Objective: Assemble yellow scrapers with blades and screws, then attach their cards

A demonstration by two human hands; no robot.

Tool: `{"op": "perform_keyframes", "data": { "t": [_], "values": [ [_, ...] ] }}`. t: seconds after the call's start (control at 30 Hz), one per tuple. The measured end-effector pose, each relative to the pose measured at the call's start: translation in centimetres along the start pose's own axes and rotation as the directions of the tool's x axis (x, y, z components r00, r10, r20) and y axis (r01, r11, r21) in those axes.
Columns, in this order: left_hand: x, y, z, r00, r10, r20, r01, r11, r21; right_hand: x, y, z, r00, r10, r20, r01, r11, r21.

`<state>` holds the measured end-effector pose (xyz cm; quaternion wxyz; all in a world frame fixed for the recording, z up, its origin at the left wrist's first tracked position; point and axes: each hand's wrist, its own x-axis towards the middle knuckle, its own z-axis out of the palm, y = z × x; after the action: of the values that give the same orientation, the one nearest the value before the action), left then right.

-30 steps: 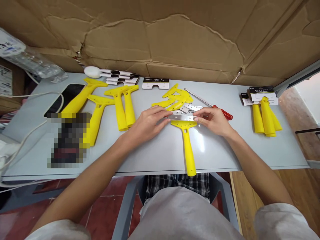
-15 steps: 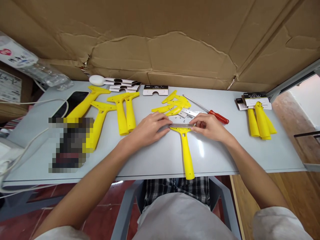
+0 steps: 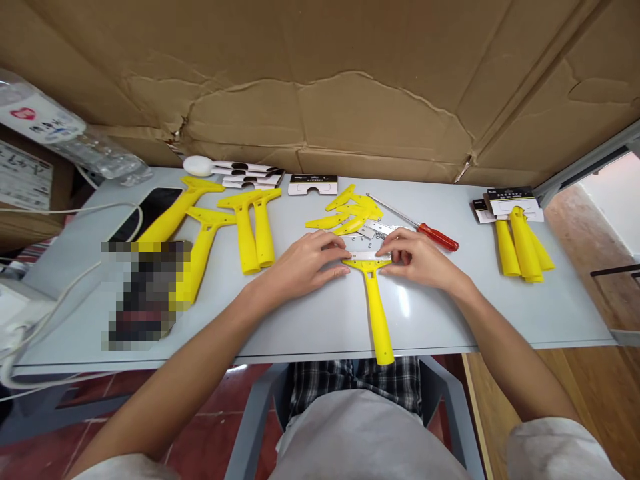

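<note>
In front of me a yellow scraper handle [image 3: 379, 313] lies on the table, its wide head away from me and its butt end at the table's edge. A thin metal plate [image 3: 364, 255] lies along the head's far edge. My left hand [image 3: 313, 263] grips the plate's left end between thumb and fingers, by the head's left corner. At the right end, my right hand [image 3: 417, 260] has its index finger on the plate and its thumb by the head. Just beyond are yellow cover pieces [image 3: 345, 212], loose metal plates [image 3: 377, 229] and small screws [image 3: 369, 245].
A red-handled screwdriver [image 3: 438, 237] lies right of the cover pieces. More yellow handles [image 3: 243, 233] are at left, near a phone [image 3: 145, 207]. Carded scrapers [image 3: 523, 243] lie far right. Black-and-white cards [image 3: 313, 189] stand along the cardboard wall [image 3: 320, 120].
The metal plate has tipped from nearly edge-on to flatter, showing its bright face on the scraper head. Both hands keep to its ends. The whole view has shifted slightly.
</note>
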<state>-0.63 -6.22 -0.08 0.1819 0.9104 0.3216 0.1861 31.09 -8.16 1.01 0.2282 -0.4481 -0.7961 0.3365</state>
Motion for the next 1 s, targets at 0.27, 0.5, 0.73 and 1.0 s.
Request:
{"op": "perform_keyframes", "data": {
  "t": [0.27,0.5,0.73,1.0],
  "values": [
    [0.0,0.0,0.2,1.0,-0.011,0.002,0.011,0.999,0.036,-0.1,0.2,0.2,1.0,-0.027,0.01,0.028,0.993,-0.113],
    [0.0,0.1,0.5,1.0,0.004,-0.028,-0.002,0.997,0.079,0.0,0.4,0.2,0.998,-0.067,0.021,0.069,0.987,-0.143],
    [0.0,0.1,0.9,0.998,0.018,-0.055,-0.013,0.996,0.092,-0.2,0.2,0.7,0.996,-0.089,-0.01,0.086,0.982,-0.17],
    [0.1,0.2,1.1,0.995,0.012,-0.103,0.0,0.994,0.108,-0.4,-0.1,1.1,0.991,-0.132,-0.028,0.123,0.97,-0.208]
  ]
}}
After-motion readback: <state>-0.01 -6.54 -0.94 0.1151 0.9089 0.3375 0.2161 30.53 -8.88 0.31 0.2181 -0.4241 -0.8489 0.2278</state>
